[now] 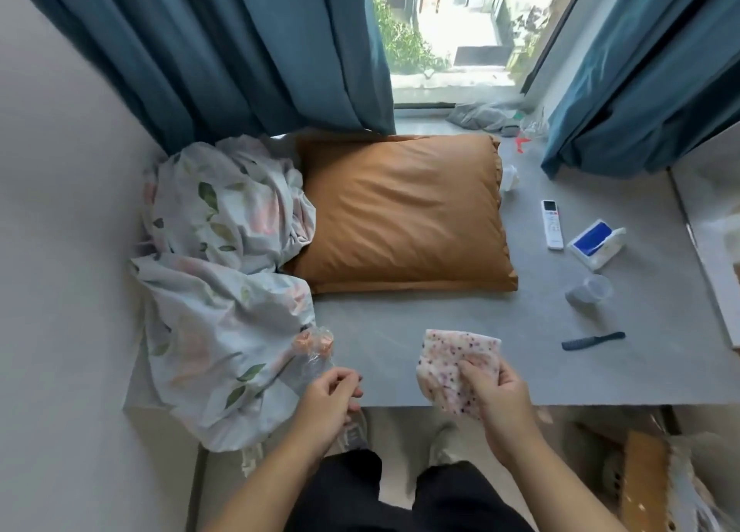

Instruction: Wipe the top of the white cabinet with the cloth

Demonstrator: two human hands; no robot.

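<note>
A white cloth [450, 361] speckled with pink and purple dots is bunched in my right hand [498, 397], held just above the front edge of the grey ledge [400, 331]. My left hand [326, 397] pinches a crumpled clear plastic wrapper [316, 349] that sticks up towards the floral sheet. The two hands are apart, about a cloth's width between them. At the far right edge rises a white cabinet [716, 211], its top only partly in view; neither hand is near it.
An orange-brown pillow [404, 215] and a crumpled floral sheet [224, 275] fill the ledge's left and middle. To the right lie a white remote [551, 224], a wet-wipes pack [594, 243], a clear plastic cup [590, 289] and a dark comb [592, 340]. Teal curtains [224, 51] flank the window.
</note>
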